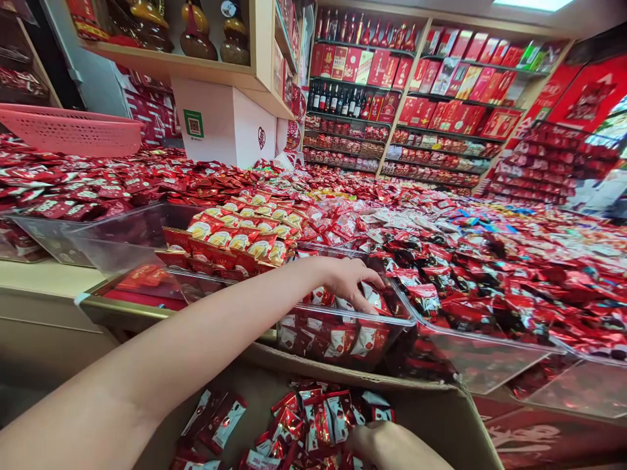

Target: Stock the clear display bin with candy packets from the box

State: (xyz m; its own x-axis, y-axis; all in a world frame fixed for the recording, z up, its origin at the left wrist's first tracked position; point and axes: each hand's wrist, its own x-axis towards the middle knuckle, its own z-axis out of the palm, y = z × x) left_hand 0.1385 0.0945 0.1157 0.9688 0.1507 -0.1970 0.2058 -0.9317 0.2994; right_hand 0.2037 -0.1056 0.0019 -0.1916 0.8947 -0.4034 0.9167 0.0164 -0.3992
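My left hand (353, 282) reaches into a clear plastic bin (401, 318) of red and white candy packets (337, 339). Its thumb and index finger are spread over the packets and touch them; the other fingers are partly hidden. Below, in an open cardboard box (431, 418), lies a loose heap of similar red and white packets (289, 424). My right hand (379, 440) is down among that heap at the lower edge of the view. Its fingers are hidden, so any hold on a packet cannot be made out.
Left of my left hand, red and gold packets (240, 238) stand in tidy rows. Heaps of wrapped sweets (490, 274) spread across the counter to the right. A pink basket (68, 130) stands at the left, near a white box (210, 124). Shelves of bottles (337, 98) line the back.
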